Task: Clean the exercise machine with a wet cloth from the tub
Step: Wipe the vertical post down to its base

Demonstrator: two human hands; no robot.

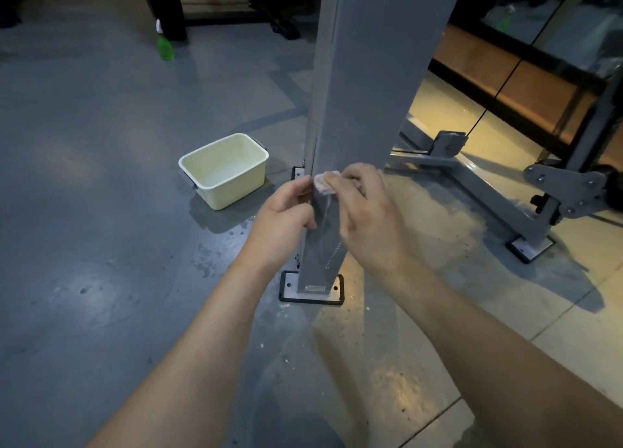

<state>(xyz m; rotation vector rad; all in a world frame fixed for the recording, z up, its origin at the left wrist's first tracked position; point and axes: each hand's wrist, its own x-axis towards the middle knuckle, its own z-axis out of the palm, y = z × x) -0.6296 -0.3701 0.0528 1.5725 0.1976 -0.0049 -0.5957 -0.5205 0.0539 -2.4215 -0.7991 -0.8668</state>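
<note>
A grey steel upright post [367, 76] of the exercise machine rises from a bolted foot plate [312, 290] on the floor. My right hand [367, 211] presses a small pale pink cloth [323, 185] against the post's front face, low down, fingers curled over the cloth. My left hand [286, 218] grips the post's left edge at the same height, thumb and fingers wrapped round the edge. A cream plastic tub [224, 169] with dark handles stands on the floor left of the post, apart from both hands.
Water drops [205, 262] spot the grey floor between tub and post. The machine's grey base frame [499, 194] and pulley bracket extend right over a tiled floor. A green spray bottle [164, 44] stands far back left beside dark equipment legs.
</note>
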